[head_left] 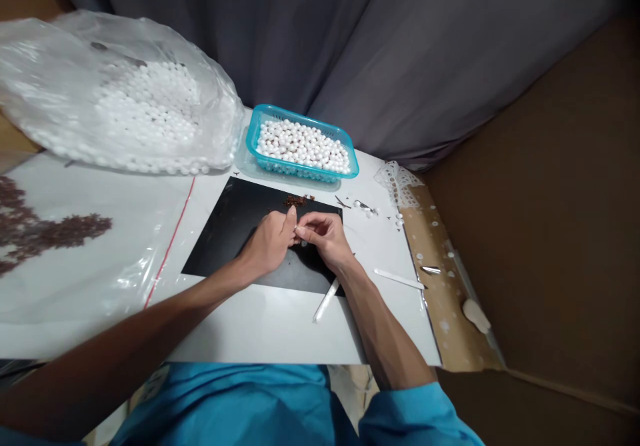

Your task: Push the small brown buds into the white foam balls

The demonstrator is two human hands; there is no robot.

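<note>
My left hand [273, 239] and my right hand [323, 233] meet over a black mat [215, 253] on the white table. Both are closed, with thumbs and fingertips pinched together almost touching. A tiny whitish bit shows between the fingertips, too small to name for certain. Just beyond my hands, a little heap of reddish-brown pieces [295, 201] lies on the mat's far part. Behind it stands a blue plastic basket [303, 169] filled with white round beads [300, 143].
A large clear bag of white beads [150, 113] slumps at the back left. Nearer lies a flat zip bag [125, 259] with brown pieces inside. White sticks [327, 299], tweezers [365, 206], loose beads [399, 219] and lace [399, 183] are at the right. A grey curtain hangs behind.
</note>
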